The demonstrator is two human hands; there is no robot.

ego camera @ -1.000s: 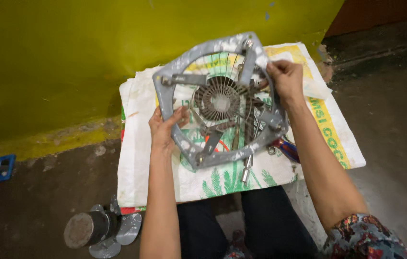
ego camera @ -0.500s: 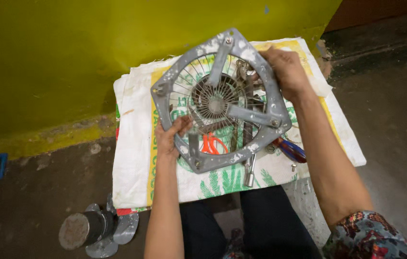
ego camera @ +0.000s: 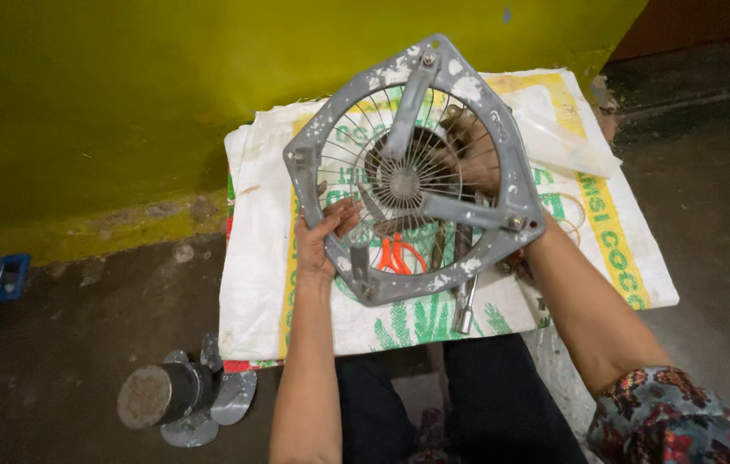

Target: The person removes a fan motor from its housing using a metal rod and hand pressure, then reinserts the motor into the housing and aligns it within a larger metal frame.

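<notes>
I hold a grey metal fan frame (ego camera: 515, 163) with a round wire guard and a motor hub in its middle, lifted above a white woven sack (ego camera: 266, 283). My left hand (ego camera: 320, 245) grips the frame's lower left edge. My right hand (ego camera: 475, 155) is behind the wire guard, holding the frame from underneath; it shows through the wires. Under the frame lie orange-handled pliers (ego camera: 397, 256) and a metal socket wrench (ego camera: 466, 311) on the sack.
A yellow-green wall (ego camera: 124, 94) rises behind the sack. A grey fan motor with blades (ego camera: 176, 393) lies on the dark floor at lower left. A small blue object (ego camera: 7, 277) lies at far left. A clear plastic bag (ego camera: 558, 133) rests on the sack's right.
The fan frame has been turned and tipped up toward me. My right hand has moved from the frame's upper right edge to behind the guard. My left hand shifted down the left edge.
</notes>
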